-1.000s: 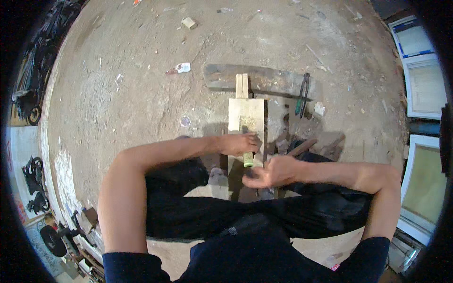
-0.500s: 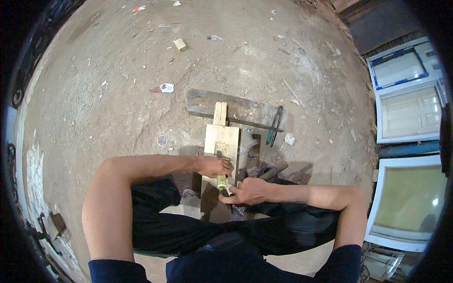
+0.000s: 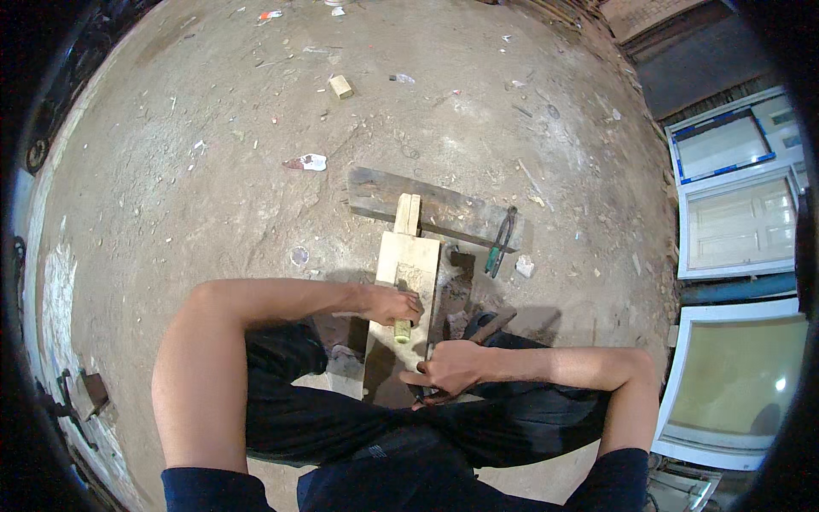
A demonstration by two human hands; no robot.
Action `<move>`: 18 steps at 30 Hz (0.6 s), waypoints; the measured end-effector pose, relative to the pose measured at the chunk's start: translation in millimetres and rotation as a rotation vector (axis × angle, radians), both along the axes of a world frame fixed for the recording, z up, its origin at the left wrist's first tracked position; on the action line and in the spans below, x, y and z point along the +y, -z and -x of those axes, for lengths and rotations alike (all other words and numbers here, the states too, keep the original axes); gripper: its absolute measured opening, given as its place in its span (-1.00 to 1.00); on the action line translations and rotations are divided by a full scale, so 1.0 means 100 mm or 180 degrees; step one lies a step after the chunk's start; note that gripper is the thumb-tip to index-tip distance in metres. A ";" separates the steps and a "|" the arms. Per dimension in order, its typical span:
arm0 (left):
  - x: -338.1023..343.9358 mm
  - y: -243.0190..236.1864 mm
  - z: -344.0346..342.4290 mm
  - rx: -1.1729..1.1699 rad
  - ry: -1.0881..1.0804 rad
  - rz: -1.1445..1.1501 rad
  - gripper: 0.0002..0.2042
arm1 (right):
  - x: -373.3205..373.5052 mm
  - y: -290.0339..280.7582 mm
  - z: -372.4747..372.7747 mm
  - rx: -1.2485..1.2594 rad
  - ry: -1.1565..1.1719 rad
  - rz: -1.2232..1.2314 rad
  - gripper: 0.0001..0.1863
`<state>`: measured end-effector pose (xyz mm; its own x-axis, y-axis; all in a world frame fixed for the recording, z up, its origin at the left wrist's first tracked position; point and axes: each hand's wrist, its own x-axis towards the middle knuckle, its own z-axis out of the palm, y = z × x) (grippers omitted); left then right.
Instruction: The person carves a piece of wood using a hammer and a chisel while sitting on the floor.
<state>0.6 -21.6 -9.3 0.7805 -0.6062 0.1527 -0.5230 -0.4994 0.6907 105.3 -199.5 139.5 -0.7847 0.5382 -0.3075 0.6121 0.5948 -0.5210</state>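
Note:
A pale wooden board (image 3: 393,294) lies lengthwise in front of me, with a rough carved recess (image 3: 411,275) in its upper face. My left hand (image 3: 394,305) is closed around a chisel (image 3: 402,333); the yellow-green handle end points toward me and the dark blade meets the recess. My right hand (image 3: 450,369) grips a hammer (image 3: 496,325) whose wooden handle sticks out beyond the hand to the right. The hammer's dark head is mostly hidden by the fingers, apart from the chisel's end and nearer my body.
A weathered plank (image 3: 444,207) lies crosswise beyond the board, with green-handled pincers (image 3: 501,243) resting across its right end. A small wood block (image 3: 341,86) and scraps lie on the dirt floor. White-framed windows (image 3: 737,375) lean along the right side.
My right hand has drawn the hammer back toward my body, away from the chisel's end. My left hand keeps the chisel in the recess. The whole view has shifted slightly.

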 end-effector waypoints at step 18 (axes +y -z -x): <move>0.03 -0.04 -0.13 0.0137 -0.0113 0.0347 -0.72 | 0.15 -0.15 -0.28 -0.0468 0.0390 -0.0147 -0.50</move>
